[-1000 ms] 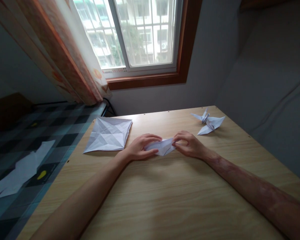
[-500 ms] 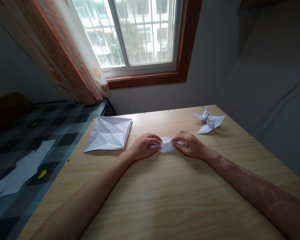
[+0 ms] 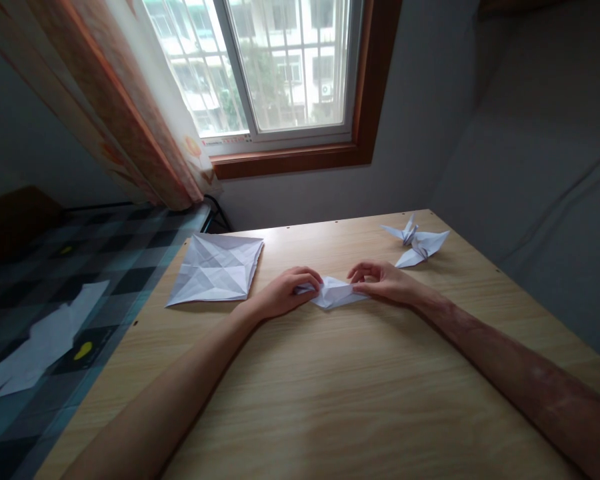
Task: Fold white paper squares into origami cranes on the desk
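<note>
A small piece of folded white paper (image 3: 336, 292) lies on the wooden table between my two hands, its facets creased and one point reaching right. My left hand (image 3: 296, 290) is closed on the paper's left end, fingers and thumb pinching it. Over the right end, my right hand (image 3: 375, 279) has its thumb by the paper while the fingertips are parted from the thumb above it. Part of the paper's left end is hidden under my left fingers.
Creased square white sheets (image 3: 217, 270) lie at the table's far left. Two folded paper cranes (image 3: 420, 243) rest at the far right. Torn white paper (image 3: 45, 340) is on the checked bed (image 3: 10, 427) left of the table (image 3: 305, 387). Behind are a window and curtain.
My right fingers have parted from the thumb and shifted slightly right, uncovering more of the paper's right end. My left hand keeps its pinch nearly in place.
</note>
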`<state>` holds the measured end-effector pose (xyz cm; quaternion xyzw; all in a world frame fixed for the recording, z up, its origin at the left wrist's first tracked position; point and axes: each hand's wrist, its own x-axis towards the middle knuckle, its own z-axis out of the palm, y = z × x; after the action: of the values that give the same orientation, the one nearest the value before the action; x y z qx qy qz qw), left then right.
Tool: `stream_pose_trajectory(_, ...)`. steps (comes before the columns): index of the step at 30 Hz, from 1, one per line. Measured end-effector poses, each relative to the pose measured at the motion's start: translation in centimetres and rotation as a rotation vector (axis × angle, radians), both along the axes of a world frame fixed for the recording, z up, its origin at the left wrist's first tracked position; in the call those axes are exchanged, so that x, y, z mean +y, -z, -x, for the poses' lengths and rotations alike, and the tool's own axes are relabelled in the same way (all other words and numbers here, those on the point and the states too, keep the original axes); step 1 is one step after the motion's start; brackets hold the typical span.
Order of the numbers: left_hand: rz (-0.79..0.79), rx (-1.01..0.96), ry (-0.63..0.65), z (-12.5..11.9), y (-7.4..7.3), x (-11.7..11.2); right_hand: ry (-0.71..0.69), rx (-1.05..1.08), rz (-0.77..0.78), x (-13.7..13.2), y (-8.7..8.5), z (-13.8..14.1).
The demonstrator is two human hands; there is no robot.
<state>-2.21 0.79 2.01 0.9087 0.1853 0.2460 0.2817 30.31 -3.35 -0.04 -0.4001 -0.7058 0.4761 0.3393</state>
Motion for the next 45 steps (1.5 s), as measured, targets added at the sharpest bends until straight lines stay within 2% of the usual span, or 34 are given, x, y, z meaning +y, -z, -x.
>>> stream_pose_trajectory(4, -0.021, 0.02, -0.014, 0.3, 0.0, 0.3, -0.052, 0.022, 0.142, -0.1, -0.3, -0.3)
stream_pose_trajectory(10, -0.082, 0.053, -0.03, 0.5, 0.3, 0.6, -0.109, -0.006, 0.185, -0.5, -1.6, -0.3)
stream_pose_trajectory(15, -0.126, 0.056, -0.047, 0.5, 0.5, 0.5, -0.056, -0.237, 0.058, -1.0, -2.4, 0.6)
stream_pose_trajectory(18, -0.175, 0.077, -0.065, 0.5, 0.7, 0.4, -0.057, -0.271, -0.048, -1.4, -2.4, 1.8)
stream_pose_trajectory(22, -0.226, 0.111, -0.074, 0.5, 0.8, 0.4, -0.065, -0.263, -0.031, -1.6, -2.1, 2.7)
stream_pose_trajectory(29, -0.269, 0.174, -0.078, 0.5, 0.7, 0.3, -0.073, -0.313, -0.006, -1.4, -2.1, 2.2)
stream_pose_trajectory(38, -0.288, 0.211, -0.086, 0.2, 0.1, -0.3, -0.055, -0.462, -0.201, -2.0, -2.7, 2.7)
stream_pose_trajectory(45, -0.29, 0.221, -0.129, -0.2, 0.1, -1.1, -0.039, -0.529, -0.237, -2.2, -3.0, 2.7)
